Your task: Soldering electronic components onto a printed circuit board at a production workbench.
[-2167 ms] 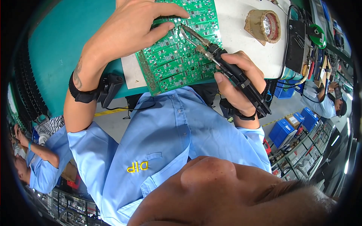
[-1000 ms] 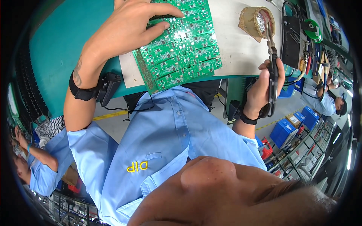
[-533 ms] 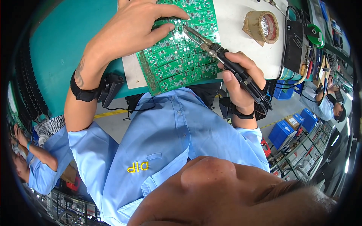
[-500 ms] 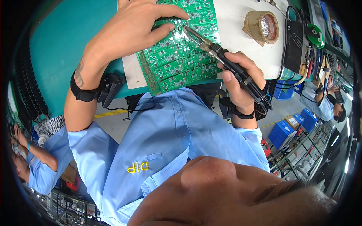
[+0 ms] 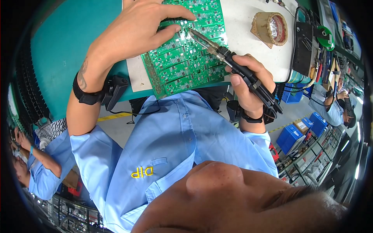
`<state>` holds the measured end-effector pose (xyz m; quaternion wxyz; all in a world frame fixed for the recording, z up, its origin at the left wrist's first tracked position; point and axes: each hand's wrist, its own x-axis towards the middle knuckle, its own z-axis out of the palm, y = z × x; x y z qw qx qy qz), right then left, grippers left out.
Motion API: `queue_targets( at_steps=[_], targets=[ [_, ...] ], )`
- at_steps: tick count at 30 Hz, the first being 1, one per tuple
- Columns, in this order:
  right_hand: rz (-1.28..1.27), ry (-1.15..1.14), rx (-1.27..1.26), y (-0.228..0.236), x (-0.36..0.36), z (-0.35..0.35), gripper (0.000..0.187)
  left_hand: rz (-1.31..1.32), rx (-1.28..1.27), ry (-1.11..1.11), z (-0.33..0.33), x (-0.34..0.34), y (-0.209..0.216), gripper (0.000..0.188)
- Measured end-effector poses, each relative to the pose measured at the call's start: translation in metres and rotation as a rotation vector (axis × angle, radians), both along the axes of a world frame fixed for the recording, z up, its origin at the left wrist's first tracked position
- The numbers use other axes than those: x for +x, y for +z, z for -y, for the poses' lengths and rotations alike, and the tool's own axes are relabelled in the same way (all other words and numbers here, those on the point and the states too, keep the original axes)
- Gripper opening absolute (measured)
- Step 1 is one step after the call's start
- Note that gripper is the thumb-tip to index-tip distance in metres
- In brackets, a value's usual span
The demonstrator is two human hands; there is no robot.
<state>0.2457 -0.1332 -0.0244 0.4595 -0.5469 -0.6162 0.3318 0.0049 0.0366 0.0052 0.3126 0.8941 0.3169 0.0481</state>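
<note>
A green circuit board (image 5: 182,64), a panel of repeated rows with small parts, lies at the near edge of the table. My left hand (image 5: 134,35) rests over its upper left part, index finger and thumb stretched out and apart. Nothing shows between them; the other fingers are partly hidden. With my right hand (image 5: 250,99) I grip a soldering iron (image 5: 221,52) by its black handle. Its metal tip slants up and left to the board, close to the left thumb and index finger. I cannot tell whether the tip touches.
A tan cup-shaped container (image 5: 268,29) with a shiny inside stands right of the board. Further right are cables, a green spool (image 5: 325,35) and hand tools. A white sheet lies on the green mat (image 5: 70,58). Co-workers sit at both sides; blue bins (image 5: 289,138) stand at right.
My right hand and the iron's handle have shifted very slightly right and down. My left hand and the board look almost unchanged. The co-worker at right has moved their arms.
</note>
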Motion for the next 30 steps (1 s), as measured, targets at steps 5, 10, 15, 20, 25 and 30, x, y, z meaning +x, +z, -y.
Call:
queue_targets(
  at_steps=[5,10,15,20,25,30],
  targets=[
    [0.043,0.003,-0.003,0.002,0.016,0.020,0.037,0.009,-0.002,-0.009,-0.001,0.001,-0.002,0.030],
    [0.025,-0.384,0.161,-0.022,0.028,0.044,0.046,1.164,0.136,-0.256,-0.014,0.011,-0.083,0.031],
    [-0.037,-0.658,0.174,-0.025,0.036,0.046,0.053,0.069,-0.004,-0.030,-0.003,-0.001,-0.009,0.032],
    [0.054,-0.396,0.151,-0.003,0.023,0.040,0.050,0.109,-0.010,0.007,-0.003,-0.007,-0.012,0.032],
    [0.028,-0.080,0.080,0.010,0.007,0.008,0.047,0.069,0.013,0.025,-0.004,-0.003,-0.011,0.031],
    [0.066,0.049,0.054,0.010,-0.007,-0.012,0.045,1.183,0.059,-0.221,-0.014,0.009,-0.078,0.030]
  ],
)
